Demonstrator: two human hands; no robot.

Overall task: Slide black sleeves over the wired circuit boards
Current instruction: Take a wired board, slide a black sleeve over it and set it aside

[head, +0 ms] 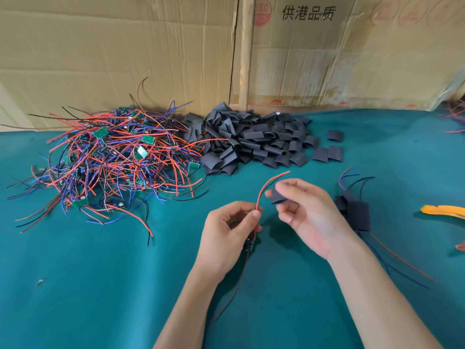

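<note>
The left hand (232,222) pinches the red wire (266,187), its long axis rising toward 1 o'clock, while the right hand (304,210) pinches a sleeve (278,196) just beside the wire at 3 o'clock, with the board (249,244) hanging below the left fingers.

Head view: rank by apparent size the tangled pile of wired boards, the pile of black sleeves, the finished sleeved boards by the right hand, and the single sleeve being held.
1. Pile of wired boards
2. Pile of black sleeves
3. Finished sleeved boards
4. Held sleeve in the right hand, partly hidden by fingers
</note>
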